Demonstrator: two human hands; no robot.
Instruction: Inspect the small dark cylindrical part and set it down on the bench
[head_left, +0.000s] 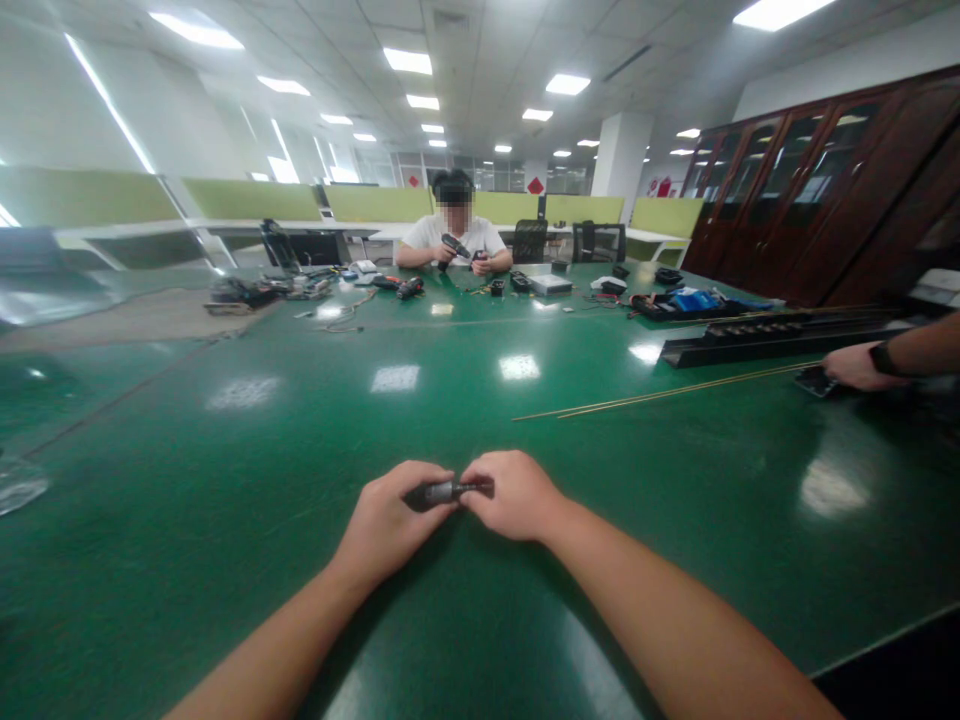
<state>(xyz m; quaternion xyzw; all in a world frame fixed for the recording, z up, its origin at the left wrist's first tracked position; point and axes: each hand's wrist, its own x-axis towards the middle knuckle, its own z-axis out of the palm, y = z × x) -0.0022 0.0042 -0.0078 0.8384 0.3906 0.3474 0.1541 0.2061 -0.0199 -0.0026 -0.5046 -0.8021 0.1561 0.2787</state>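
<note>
A short black and grey pen-shaped tool [441, 492] lies level between my two hands, low over the green table [300, 430]. My left hand [390, 515] wraps round its thicker dark end, thumb and fingers closed on the barrel. At the other end my right hand [514, 495] pinches the thin dark tip between thumb and fingers. The fingers cover much of both ends, so I cannot tell the tool's exact kind.
Thin brass-coloured rods [637, 398] lie on the right, near long black rails [735, 345]. A co-worker's hand [859, 367] holds a dark part there. Across the table sits a person [454, 235] with a power drill [455, 245], behind scattered tools and parts.
</note>
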